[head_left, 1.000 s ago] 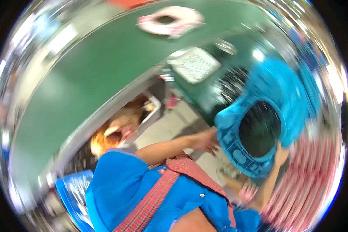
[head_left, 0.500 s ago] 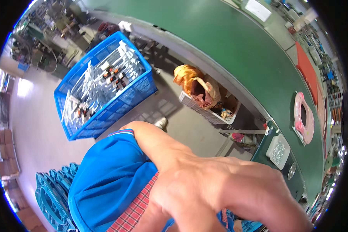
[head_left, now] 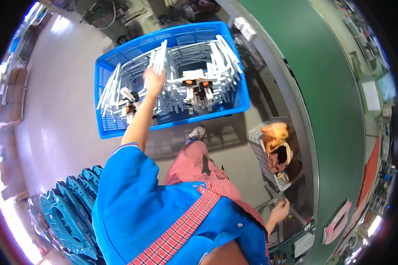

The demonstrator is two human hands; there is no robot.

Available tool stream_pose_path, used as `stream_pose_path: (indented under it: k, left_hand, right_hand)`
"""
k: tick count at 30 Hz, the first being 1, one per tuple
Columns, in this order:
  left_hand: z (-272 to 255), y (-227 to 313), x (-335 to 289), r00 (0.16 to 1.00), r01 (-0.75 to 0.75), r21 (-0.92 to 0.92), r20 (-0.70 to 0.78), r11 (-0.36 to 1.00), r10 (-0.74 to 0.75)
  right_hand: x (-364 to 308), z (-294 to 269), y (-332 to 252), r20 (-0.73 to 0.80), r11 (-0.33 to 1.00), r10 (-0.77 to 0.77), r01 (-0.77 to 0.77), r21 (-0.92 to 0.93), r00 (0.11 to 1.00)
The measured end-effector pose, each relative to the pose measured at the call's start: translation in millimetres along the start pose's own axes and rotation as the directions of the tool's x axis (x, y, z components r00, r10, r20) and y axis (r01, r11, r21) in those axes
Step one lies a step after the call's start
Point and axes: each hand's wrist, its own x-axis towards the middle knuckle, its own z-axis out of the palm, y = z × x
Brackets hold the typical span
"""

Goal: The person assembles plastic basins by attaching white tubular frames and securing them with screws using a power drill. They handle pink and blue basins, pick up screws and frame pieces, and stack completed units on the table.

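Note:
My left arm stretches forward over a blue plastic crate (head_left: 177, 123). In it, my left hand (head_left: 154, 80) is closed around the upright ends of some white bent-tube frames (head_left: 160, 57); its fingertips are partly hidden among the tubes. Black and orange fittings (head_left: 197, 83) sit on the frames. Low at my right side, beside the green bench, my right hand (head_left: 278, 211) has its fingers loosely bent and apart, and I see nothing in it.
A light basket (head_left: 261, 154) holding orange and brown cloth stands under the green bench (head_left: 327, 132). On the bench lie a pink ring-shaped part (head_left: 338, 223) and a white tray (head_left: 304, 244). Teal plastic frames (head_left: 68, 221) stand stacked at left.
My left hand, large and close to the camera before, has moved away into the blue crate. The view has swung so the crate is ahead. My right hand now shows at the right.

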Motion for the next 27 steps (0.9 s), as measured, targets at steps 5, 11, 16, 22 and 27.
stream_pose_path:
  k: [5, 11, 16, 22, 27]
  left_hand:
    - [29.7, -56.8, 111.6, 0.909, 0.022, 0.332, 0.386, 0.943, -0.157]
    - [136.7, -103.3, 122.3, 0.797, 0.077, 0.557, 0.463, 0.827, -0.387]
    - [48.1, -116.0, 155.4, 0.767, 0.351, 0.023, 0.567, 0.936, -0.301]
    - [-234.9, 3.9, 89.2, 0.682, 0.477, -0.373, 0.728, 0.796, -0.067]
    - [-338.1, 111.6, -24.4, 0.879, 0.329, -0.683, 0.473, 0.651, 0.052]
  right_hand:
    - [13.2, 59.6, -116.3, 0.321, 0.989, -0.149, 0.135, 0.066, 0.935]
    - [54.3, 108.5, -187.9, 0.603, 0.961, -0.193, 0.024, 0.276, 0.774]
    - [40.9, 115.0, -206.7, 0.711, 0.938, -0.232, -0.039, 0.343, 0.664]
    - [66.5, 122.0, -338.4, 0.588, 0.805, -0.554, 0.200, 0.558, 0.589]
    - [-9.5, 50.8, -535.1, 0.267, 0.251, -0.937, -0.099, 0.963, 0.227]
